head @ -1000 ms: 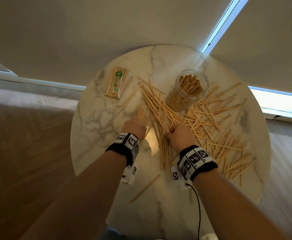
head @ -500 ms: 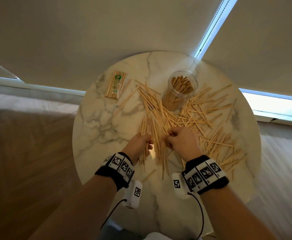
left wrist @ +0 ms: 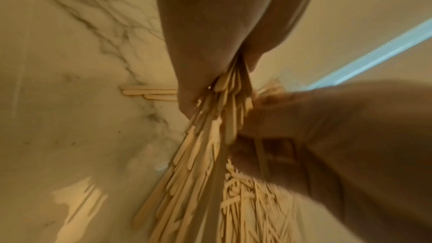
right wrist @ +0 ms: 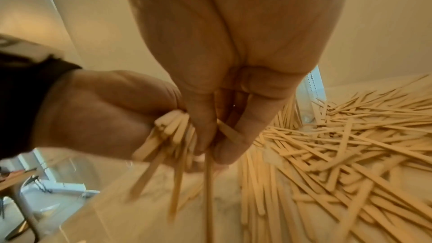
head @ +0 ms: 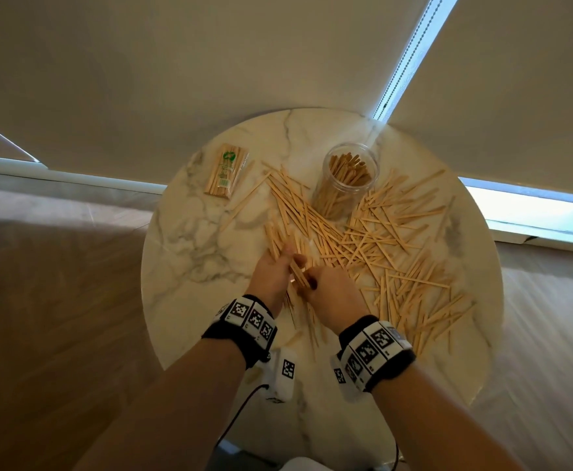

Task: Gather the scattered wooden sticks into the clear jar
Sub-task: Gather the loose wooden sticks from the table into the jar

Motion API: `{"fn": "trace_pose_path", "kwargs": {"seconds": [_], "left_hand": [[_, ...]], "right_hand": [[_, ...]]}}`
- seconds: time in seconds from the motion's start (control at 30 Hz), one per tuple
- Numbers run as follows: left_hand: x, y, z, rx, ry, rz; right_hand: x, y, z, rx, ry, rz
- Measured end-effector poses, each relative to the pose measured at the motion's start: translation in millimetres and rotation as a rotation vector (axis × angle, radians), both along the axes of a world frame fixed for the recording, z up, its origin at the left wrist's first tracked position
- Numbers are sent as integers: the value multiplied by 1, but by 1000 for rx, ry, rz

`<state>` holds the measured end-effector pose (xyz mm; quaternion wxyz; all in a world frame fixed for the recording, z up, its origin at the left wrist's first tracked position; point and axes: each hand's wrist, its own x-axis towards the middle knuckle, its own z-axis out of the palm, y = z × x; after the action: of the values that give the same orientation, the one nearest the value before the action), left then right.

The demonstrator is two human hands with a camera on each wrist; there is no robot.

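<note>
On the round marble table, both hands meet at the near edge of the scattered wooden sticks, which spread over the middle and right part of the top. The clear jar stands upright at the far side, already partly filled, with loose sticks lying against its base. A sealed packet of sticks lies apart, to the left.

The sticks look light, thin and stiff, and smooth enough to slide along each other, so I judge that a bundle can fan out or lose pieces if it is held only at one end. Taking it near the middle, with the ends tapped level, seems safer.

The left hand grips the bundle, fingers curled around it. The right hand pinches a few sticks and presses them against the same bundle. Both forearms reach forward, close together, with the bundle tilted and its lower ends pointing down at the table.
</note>
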<state>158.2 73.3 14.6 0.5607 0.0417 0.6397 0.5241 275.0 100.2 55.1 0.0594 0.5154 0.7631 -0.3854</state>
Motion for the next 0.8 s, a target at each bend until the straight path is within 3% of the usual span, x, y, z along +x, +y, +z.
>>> {"fn": "trace_pose_path", "kwargs": {"seconds": [0.1, 0.2, 0.3, 0.43, 0.57, 0.67, 0.8], "left_hand": [[-17, 4, 4, 80, -116, 179], [-40, 4, 1, 92, -47, 214], [-49, -6, -2, 50, 51, 75], [-36, -23, 2, -9, 27, -165], [-8, -29, 13, 117, 16, -350], [5, -33, 15, 205, 77, -372], [3, -37, 15, 175, 80, -385]], "right_hand": [[9, -10, -13, -31, -75, 29], [22, -12, -19, -49, -89, 3], [27, -2, -15, -50, -47, -87], [20, 21, -7, -52, 123, -235], [3, 33, 10, -84, 364, -304], [-5, 36, 16, -85, 396, -322], [-1, 39, 18, -191, 415, -304]]}}
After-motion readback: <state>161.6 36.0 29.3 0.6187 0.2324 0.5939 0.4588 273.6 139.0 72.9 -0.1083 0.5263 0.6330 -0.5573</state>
